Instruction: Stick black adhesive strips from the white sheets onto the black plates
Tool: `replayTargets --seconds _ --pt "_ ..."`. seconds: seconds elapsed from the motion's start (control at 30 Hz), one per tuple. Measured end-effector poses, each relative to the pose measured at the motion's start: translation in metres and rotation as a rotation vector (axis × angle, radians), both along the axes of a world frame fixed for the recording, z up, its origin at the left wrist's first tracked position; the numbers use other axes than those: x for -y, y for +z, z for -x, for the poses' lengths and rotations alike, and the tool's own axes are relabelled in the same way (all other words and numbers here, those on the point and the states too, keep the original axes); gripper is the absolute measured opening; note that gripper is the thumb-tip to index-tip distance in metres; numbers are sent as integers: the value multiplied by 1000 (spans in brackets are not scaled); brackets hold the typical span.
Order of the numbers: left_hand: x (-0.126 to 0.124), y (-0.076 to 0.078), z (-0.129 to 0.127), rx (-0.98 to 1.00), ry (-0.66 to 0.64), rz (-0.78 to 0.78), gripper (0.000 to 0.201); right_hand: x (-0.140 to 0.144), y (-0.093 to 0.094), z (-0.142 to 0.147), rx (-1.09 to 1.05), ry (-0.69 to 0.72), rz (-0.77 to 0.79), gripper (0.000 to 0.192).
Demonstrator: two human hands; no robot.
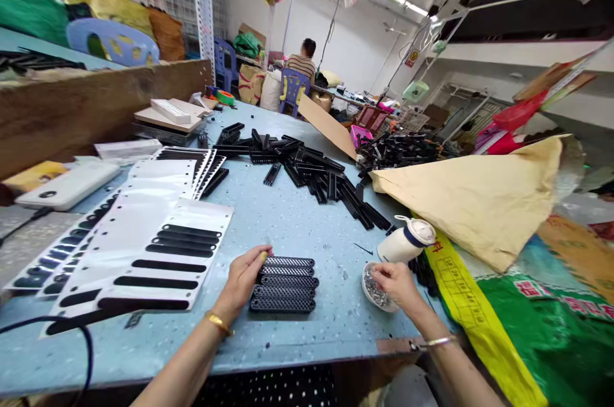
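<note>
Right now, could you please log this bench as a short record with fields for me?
left hand: rests on the left end of the row of black strips, a small tool at the fingertips
right hand: fingers in the small bowl of tiny metal parts
near right hand: white jug
left of the strips: white backing sheets
farther back: pile of black strips
background: seated person

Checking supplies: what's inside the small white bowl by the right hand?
The small white bowl holds a heap of tiny shiny silver pieces, too small to identify. The right hand covers its far side, hiding what lies there.
</note>
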State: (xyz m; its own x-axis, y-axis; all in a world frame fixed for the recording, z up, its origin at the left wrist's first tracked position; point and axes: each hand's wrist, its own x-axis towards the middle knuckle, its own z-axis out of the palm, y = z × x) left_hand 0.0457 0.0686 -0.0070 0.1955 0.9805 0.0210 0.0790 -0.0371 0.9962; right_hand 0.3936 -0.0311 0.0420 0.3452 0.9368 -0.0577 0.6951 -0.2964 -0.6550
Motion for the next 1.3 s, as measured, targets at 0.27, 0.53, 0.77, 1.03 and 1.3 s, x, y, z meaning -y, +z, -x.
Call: replayTargets --seconds 0.27,0.53,0.77,1.03,1.3 --pt "13 3 -10 -66 38 -43 58 -23 -3 96 -404 193 93 16" --pt "16 9 -11 -85 13 -48 61 -31 -20 85 -504 106 125 11" --pt "15 7 -10 -97 13 -54 56 -30 -35 100 -497 133 184 8" --pt "11 -7 -6 -8 40 -16 48 -36 -17 107 -339 199 138 15" --pt "25 22 19 -133 101 -26 56 -42 -3 169 -52 526 43 12"
